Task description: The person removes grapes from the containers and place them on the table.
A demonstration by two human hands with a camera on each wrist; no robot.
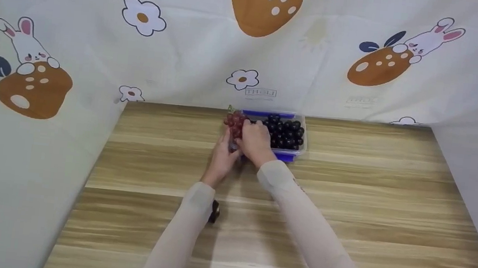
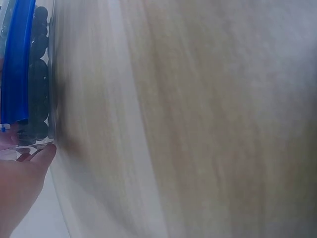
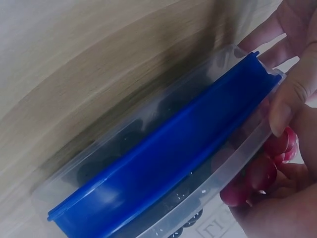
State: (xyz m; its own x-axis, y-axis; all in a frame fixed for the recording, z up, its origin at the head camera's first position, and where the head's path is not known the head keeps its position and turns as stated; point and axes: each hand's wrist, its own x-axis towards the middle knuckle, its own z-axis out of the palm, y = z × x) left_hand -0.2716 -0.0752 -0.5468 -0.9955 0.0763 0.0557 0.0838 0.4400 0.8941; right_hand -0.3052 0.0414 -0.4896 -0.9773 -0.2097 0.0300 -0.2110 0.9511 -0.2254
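A clear plastic container [image 1: 305, 146] with blue side clips [image 3: 166, 144] stands at the back of the table. Dark grapes [image 1: 285, 134] fill its right part, and a bunch of red grapes [image 1: 235, 119] with a green stem lies at its left end, partly over the rim. My left hand [image 1: 222, 155] holds that left end, thumb at the rim and fingers along the outer wall. From above, my right hand [image 1: 257, 139] reaches over the box with curled fingers at the red grapes [image 3: 260, 173]; in the right wrist view they rest against its fingers.
The wood-grain table [image 1: 369, 201] meets a patterned cloth [image 1: 185, 57] right behind the container. More cloth hangs along both sides. A small black object [image 1: 214, 212] shows beside the left wrist.
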